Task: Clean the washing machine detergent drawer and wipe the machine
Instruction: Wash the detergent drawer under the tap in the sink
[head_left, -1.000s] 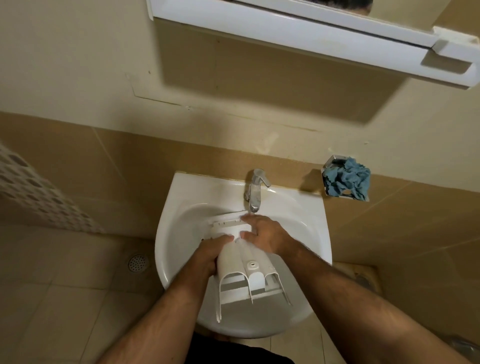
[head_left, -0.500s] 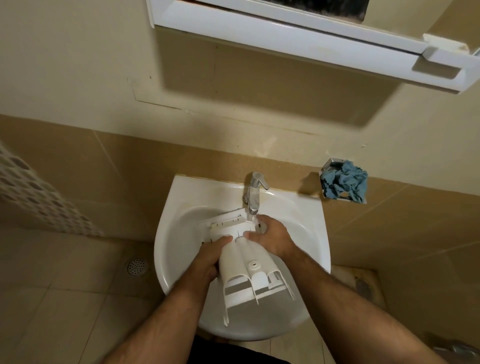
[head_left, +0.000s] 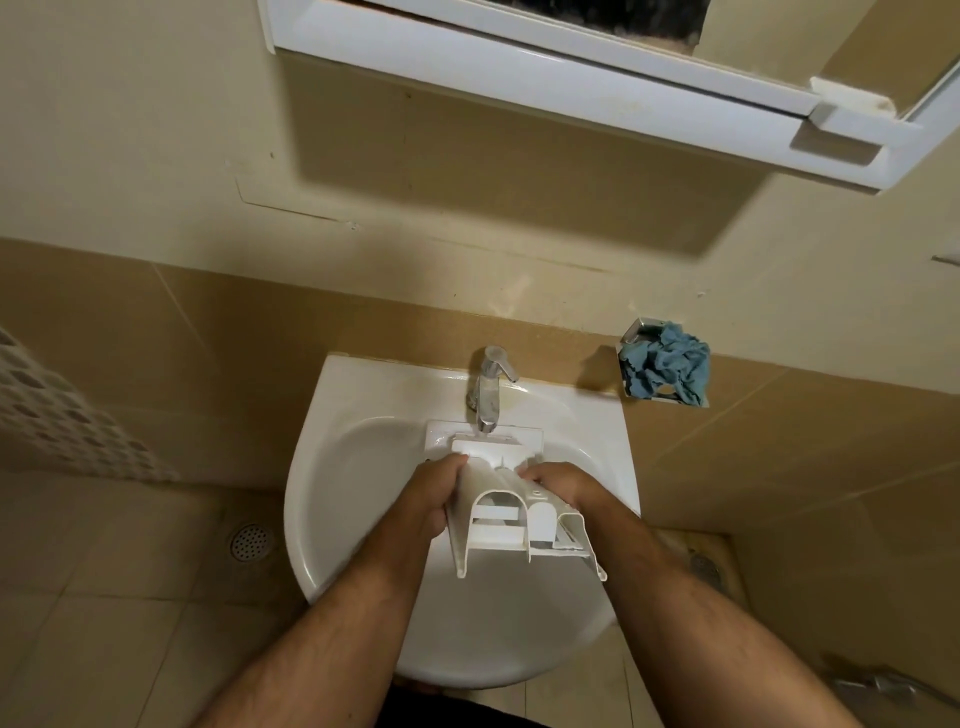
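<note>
The white detergent drawer (head_left: 511, 525) is held over the white sink basin (head_left: 363, 519), its front panel up under the chrome tap (head_left: 488, 389) and its underside facing me. My left hand (head_left: 436, 501) grips the drawer's left side. My right hand (head_left: 558, 486) grips its right side. A crumpled blue cloth (head_left: 670, 364) sits in a metal holder on the wall to the right of the sink. The washing machine is not in view.
A white mirror cabinet (head_left: 571, 78) juts out from the wall above the sink. A round floor drain (head_left: 250, 541) lies in the tiled floor at the left. A metal fitting (head_left: 878, 686) shows at the lower right.
The drawer has been turned and squared up under the tap. My right hand slid from the drawer's top to its right side. My left hand kept its grip.
</note>
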